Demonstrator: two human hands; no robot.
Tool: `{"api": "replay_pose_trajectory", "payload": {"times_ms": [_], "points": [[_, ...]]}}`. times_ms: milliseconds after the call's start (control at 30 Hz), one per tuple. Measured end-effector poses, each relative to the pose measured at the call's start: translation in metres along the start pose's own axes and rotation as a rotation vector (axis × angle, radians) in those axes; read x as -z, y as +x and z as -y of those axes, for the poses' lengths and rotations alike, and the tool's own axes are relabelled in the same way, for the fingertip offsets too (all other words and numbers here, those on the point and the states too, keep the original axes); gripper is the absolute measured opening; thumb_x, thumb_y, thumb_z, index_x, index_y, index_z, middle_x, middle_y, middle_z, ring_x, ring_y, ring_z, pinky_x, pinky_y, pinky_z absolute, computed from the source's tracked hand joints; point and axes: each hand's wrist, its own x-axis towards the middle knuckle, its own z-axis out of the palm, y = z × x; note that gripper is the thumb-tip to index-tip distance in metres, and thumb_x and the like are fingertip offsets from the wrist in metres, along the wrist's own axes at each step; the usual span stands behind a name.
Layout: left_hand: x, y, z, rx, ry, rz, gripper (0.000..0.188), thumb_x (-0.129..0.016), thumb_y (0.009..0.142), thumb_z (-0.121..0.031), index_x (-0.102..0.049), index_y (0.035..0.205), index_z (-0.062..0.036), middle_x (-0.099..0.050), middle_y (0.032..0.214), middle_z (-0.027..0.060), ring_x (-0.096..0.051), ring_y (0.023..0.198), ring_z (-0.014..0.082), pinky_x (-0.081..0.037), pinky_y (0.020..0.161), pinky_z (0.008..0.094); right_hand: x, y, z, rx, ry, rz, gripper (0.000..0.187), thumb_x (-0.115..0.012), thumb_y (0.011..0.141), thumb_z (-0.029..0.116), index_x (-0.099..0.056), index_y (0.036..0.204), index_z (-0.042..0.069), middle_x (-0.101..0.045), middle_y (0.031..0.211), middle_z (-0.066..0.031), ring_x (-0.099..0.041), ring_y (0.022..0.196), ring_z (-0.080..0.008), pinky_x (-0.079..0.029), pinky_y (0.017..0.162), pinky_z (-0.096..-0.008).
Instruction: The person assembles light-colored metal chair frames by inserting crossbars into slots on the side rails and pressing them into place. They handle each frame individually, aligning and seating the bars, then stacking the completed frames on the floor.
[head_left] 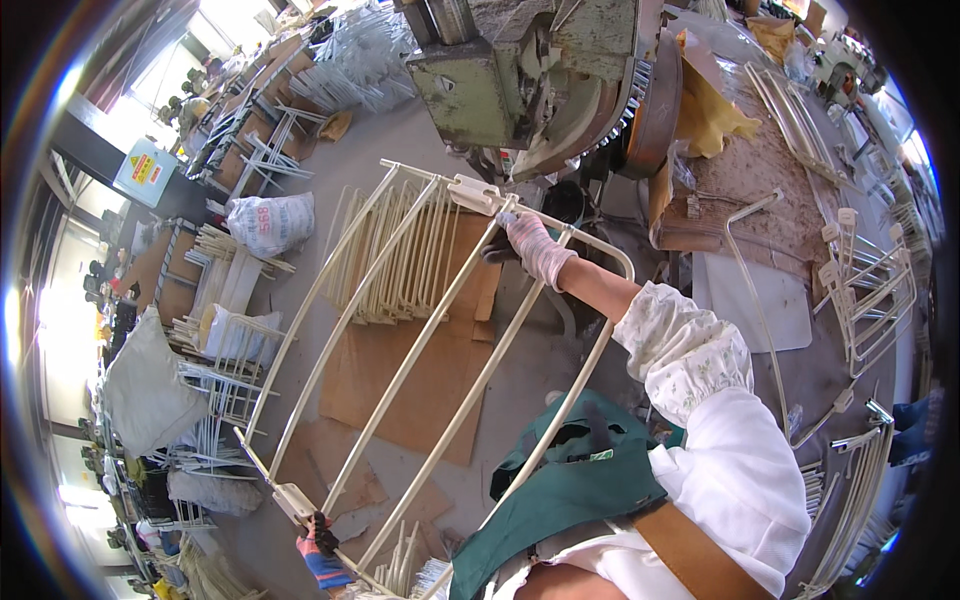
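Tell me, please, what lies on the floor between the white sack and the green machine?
In the head view, between the white sack and the green machine, a stack of cream wire frames lies on brown cardboard.

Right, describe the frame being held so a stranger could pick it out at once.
Start at the green press machine up top. Just below it, the right hand grips a cream wire rack frame running diagonally down to the left hand. Unlike the racks stacked on the floor, it is lifted and single.

A single wide fisheye view from a camera worn on the person's head looks steeply down at the workshop floor. It sits close above the person's chest and arms. Straight edges bend near the dark rounded rim.
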Motion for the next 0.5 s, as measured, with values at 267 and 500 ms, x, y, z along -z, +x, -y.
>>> {"api": "replay_pose_trajectory", "payload": {"times_ms": [267, 500], "points": [[0.009, 0.003, -0.007, -0.211, 0.074, -0.114, 0.023, -0.07, 0.077, -0.023, -0.057, 0.068, -0.0062, -0.05, 0.052, 0.0011, -0.037, 0.032, 0.0072, -0.027, 0.031, 0.0227, 0.002, 0.03, -0.019, -0.102, -0.083, -0.108, 0.022, -0.047, 0.089, 0.023, -0.05, 0.088, 0.001, -0.059, 0.074, -0.0144, -0.063, 0.057, -0.0271, -0.056, 0.048, -0.0372], [-0.043, -0.001, -0.047, -0.273, 0.126, -0.225, 0.019, -0.072, 0.074, -0.018, -0.06, 0.071, -0.0044, -0.052, 0.052, 0.0034, -0.044, 0.038, 0.0105, -0.029, 0.034, 0.0242, 0.034, 0.031, -0.012, 0.14, -0.336, 0.076, 0.024, -0.05, 0.088, 0.021, -0.053, 0.091, -0.002, -0.06, 0.07, -0.0138, -0.062, 0.057, -0.0272, -0.055, 0.051, -0.0369]]}}
